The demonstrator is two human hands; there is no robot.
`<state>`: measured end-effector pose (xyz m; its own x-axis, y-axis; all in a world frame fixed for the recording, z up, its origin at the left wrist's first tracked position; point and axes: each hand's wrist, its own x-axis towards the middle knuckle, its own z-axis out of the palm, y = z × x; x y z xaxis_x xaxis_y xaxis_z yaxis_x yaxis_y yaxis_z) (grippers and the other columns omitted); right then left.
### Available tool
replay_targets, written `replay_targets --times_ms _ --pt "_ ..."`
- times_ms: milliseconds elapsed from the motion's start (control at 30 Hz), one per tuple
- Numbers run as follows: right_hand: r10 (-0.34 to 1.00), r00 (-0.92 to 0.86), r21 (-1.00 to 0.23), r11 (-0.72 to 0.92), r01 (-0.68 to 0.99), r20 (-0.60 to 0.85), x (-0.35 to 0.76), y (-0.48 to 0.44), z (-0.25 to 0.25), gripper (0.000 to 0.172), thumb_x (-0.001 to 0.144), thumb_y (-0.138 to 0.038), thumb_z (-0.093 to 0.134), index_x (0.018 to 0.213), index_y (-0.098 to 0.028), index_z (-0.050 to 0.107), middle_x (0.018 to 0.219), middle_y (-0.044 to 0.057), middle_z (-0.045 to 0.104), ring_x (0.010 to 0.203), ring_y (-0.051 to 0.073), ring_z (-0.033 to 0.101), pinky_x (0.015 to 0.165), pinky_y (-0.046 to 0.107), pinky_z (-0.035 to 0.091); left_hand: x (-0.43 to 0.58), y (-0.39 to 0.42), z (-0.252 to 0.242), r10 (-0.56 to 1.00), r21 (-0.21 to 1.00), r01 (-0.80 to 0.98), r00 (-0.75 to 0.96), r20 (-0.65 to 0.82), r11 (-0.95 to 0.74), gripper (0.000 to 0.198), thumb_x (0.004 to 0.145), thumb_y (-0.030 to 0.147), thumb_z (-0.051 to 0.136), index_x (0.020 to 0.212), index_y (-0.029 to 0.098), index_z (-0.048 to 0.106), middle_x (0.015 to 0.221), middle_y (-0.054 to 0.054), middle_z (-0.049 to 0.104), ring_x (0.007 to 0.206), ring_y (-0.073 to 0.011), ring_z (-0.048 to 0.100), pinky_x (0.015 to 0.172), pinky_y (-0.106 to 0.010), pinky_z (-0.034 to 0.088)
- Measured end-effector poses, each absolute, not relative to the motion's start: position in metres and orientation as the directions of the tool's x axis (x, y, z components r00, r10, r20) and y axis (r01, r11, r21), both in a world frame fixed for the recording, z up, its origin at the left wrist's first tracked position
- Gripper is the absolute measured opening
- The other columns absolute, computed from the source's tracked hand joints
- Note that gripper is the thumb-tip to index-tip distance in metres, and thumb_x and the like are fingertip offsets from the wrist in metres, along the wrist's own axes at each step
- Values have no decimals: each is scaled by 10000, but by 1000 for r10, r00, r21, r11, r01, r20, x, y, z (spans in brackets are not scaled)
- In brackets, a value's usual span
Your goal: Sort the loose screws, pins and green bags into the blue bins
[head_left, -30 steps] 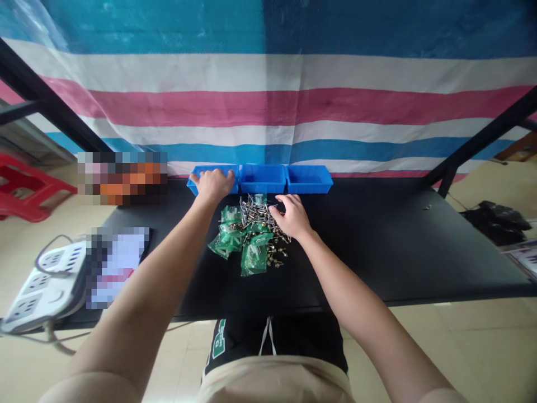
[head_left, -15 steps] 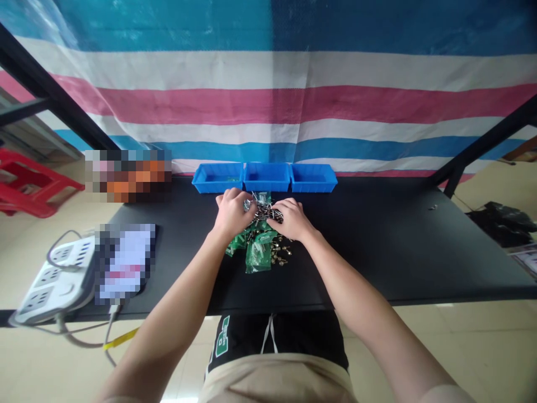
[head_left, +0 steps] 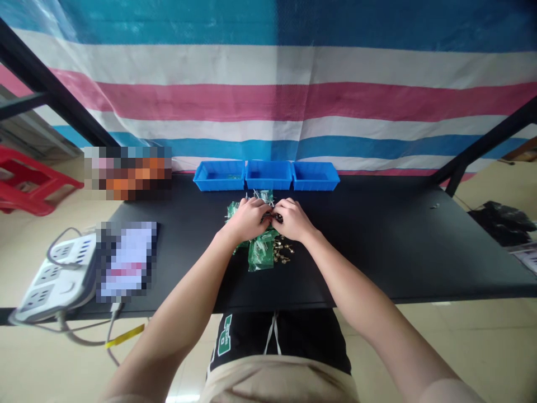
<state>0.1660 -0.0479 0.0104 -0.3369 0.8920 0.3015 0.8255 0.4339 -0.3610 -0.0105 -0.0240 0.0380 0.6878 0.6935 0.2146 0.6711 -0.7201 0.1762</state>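
My left hand [head_left: 247, 219] and my right hand [head_left: 293, 219] meet over a heap of small parts in the middle of the black table [head_left: 377, 246]. The heap holds silver screws [head_left: 257, 197], small green plastic bags [head_left: 260, 254] and brass-coloured fittings [head_left: 283, 252]. Both hands have their fingers curled and pinched together at the heap's centre; what lies between the fingertips is too small to make out. Behind the heap stand three blue bins in a row: left [head_left: 218, 176], middle [head_left: 268, 174], right [head_left: 315, 176].
A white power strip [head_left: 54, 277] with a cable lies at the table's left end beside a blurred flat object. A red plastic stool [head_left: 25, 187] stands at the far left. A striped tarp hangs behind. Black frame bars rise at both sides.
My left hand came back from the left blue bin to the heap and now meets my right hand there. My right hand stayed over the screws.
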Motion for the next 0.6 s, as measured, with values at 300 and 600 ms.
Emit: replay_targets --times_ms 300,600 --pt "925 -297 -289 359 888 237 164 -51 17 266 890 -356 574 1029 -184 723 1005 106 677 993 259 529 849 384 392 -10 -21 32 718 195 691 667 199 -696 301 831 171 493 1045 190 703 997 -95 670 992 -274 594 815 -395 400" --pt "907 -315 -317 396 862 278 166 -49 14 219 886 -317 588 974 -177 731 996 95 693 963 246 543 856 379 409 -12 -17 30 716 224 680 667 207 -698 261 882 172 465 900 195 724 940 -91 688 981 -264 622 824 -391 410"
